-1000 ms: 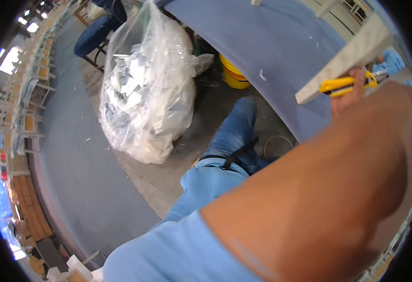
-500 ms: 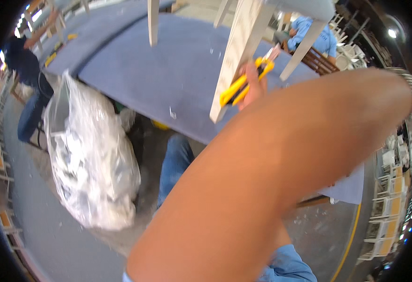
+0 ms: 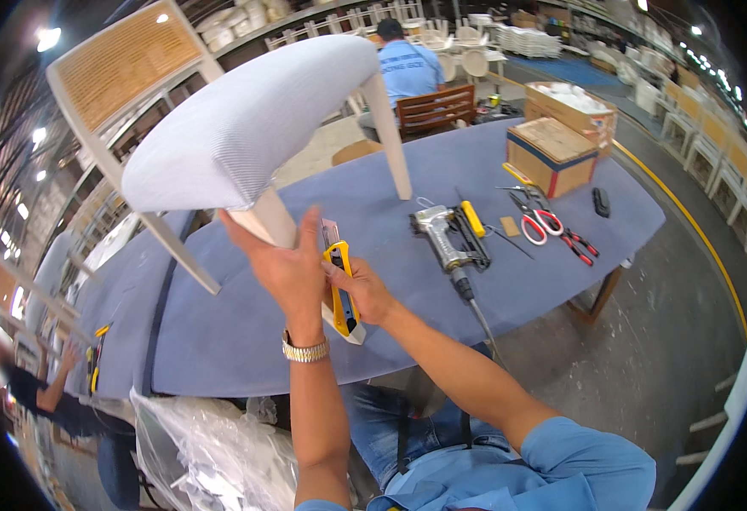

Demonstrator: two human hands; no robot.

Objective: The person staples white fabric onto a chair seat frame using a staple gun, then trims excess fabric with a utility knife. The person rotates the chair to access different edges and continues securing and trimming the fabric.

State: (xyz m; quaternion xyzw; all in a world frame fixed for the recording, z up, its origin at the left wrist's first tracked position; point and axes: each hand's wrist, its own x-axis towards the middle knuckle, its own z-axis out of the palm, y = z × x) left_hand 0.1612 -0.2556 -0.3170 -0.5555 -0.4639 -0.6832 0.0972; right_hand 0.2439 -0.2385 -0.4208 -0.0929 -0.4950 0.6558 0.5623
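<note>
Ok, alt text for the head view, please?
The left hand grips a leg of a pale chair on a blue table, while the right hand holds a yellow utility knife against it. A staple gun lies nearby.

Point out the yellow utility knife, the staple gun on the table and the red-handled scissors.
yellow utility knife [image 3: 340, 285]: head view, on its yellow body beside the right hand.
staple gun [image 3: 438, 235]: head view, on its grey metal body.
red-handled scissors [image 3: 540, 223]: head view, on the red handle loops.
</note>
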